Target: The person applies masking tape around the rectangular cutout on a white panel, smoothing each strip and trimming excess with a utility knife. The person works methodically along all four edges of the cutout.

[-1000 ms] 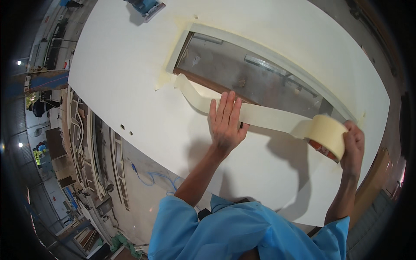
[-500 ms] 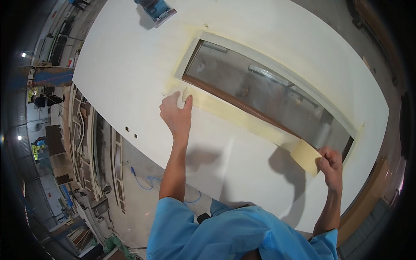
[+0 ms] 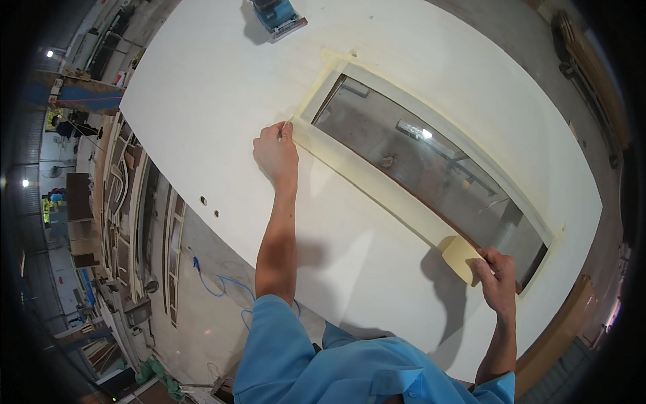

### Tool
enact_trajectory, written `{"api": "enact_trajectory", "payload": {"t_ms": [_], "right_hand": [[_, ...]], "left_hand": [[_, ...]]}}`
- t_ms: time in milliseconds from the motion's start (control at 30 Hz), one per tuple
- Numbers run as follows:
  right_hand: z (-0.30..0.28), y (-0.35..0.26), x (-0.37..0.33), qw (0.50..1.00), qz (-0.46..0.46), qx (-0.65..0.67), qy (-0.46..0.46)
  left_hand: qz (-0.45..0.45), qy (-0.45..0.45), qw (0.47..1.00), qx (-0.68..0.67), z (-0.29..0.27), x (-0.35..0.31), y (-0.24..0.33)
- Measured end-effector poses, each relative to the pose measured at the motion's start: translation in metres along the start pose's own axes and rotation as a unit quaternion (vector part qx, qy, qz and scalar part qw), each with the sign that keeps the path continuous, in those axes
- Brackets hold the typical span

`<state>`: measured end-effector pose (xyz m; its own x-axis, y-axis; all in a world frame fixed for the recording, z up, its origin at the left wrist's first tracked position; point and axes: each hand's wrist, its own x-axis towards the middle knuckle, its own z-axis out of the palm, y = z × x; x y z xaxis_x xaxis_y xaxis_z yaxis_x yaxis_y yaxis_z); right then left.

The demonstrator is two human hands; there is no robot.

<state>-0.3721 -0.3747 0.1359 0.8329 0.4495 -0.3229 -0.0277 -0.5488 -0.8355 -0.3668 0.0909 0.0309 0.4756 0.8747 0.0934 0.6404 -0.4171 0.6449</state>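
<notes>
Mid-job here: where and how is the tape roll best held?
The tape roll is probably best taken by its right edge, coming from the right: its strip runs off to the upper left, leaving that edge clear, and the right grip holds it there.

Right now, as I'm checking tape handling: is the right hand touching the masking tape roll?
Touching. The head view shows the thumb and fingers of the right hand against the right-hand edge of the masking tape roll.

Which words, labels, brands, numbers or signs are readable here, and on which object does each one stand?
None can be read.
Tape roll in the right hand: no readable print on the visible side.
Blue power tool: any marking is too small to read.
</notes>
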Motion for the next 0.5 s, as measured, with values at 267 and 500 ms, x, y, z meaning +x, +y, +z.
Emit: {"api": "enact_trajectory", "payload": {"t_ms": [267,500], "right_hand": [[0.004,-0.002,0.008,0.999,0.03,-0.043,0.008],[0.01,-0.008,0.011,0.998,0.009,-0.058,0.006]], "left_hand": [[0.041,0.045,0.997,0.038,0.01,0.0,-0.003],[0.298,0.145,0.927,0.174,0.018,-0.014,-0.008]]}}
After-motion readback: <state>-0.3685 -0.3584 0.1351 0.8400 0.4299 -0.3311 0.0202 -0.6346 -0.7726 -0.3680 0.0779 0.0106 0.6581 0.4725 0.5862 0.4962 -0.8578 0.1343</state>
